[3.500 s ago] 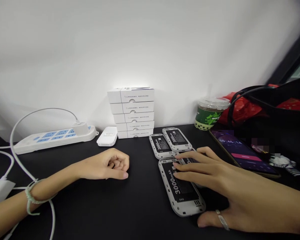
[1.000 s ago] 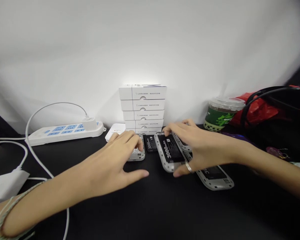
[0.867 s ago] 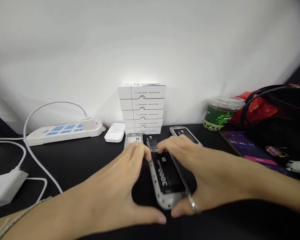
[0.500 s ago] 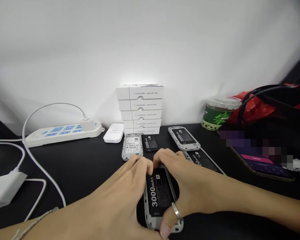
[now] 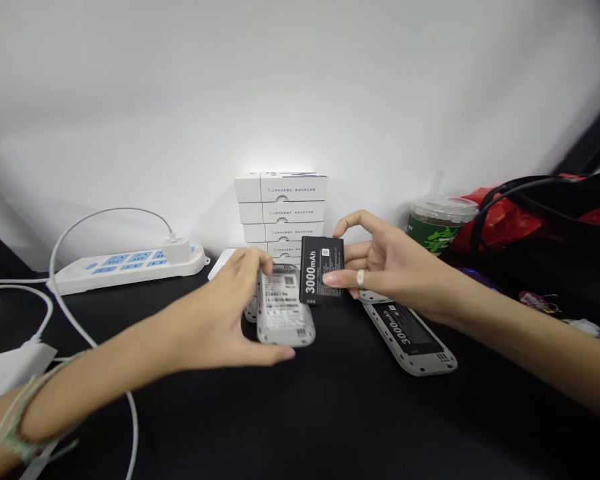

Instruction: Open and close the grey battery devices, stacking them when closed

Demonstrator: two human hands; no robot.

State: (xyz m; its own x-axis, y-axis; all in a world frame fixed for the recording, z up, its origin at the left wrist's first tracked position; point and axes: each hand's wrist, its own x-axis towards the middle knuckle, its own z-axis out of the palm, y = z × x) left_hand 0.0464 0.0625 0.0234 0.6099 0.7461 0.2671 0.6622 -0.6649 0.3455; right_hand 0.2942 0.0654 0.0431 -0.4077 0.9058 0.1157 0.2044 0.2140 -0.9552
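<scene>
Both grips closed: black battery in right hand, gray casing in left hand.

Box stack base hidden; left forearm cut off at edge.

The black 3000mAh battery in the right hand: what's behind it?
A stack of white boxes stands behind it; the battery hides the stack's lower right corner.
</scene>
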